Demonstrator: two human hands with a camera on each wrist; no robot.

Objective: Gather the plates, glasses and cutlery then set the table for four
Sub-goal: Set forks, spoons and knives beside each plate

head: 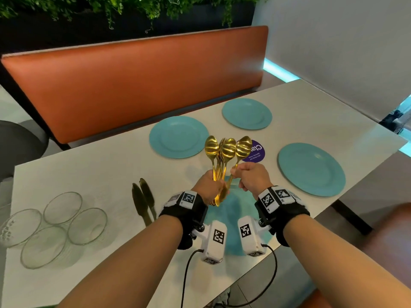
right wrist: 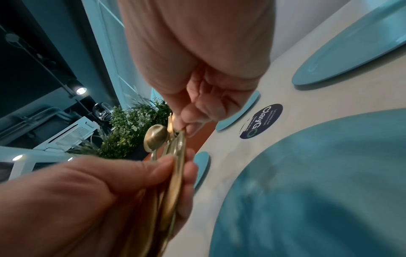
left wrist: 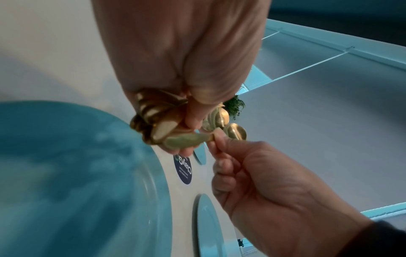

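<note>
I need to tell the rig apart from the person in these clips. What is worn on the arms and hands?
Both forearms are bare, no sleeves or gloves. Each wrist has a black strap carrying white blocks printed with black-and-white square markers. A white camera box with a marker sits under each wrist, and a black cable trails from it.

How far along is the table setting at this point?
Done: four teal plates laid out, the nearest partly hidden. In hand: left hand grips the gold cutlery bundle; right hand pinches one spoon. Left: cutlery placement, two knives, four glasses.
</note>
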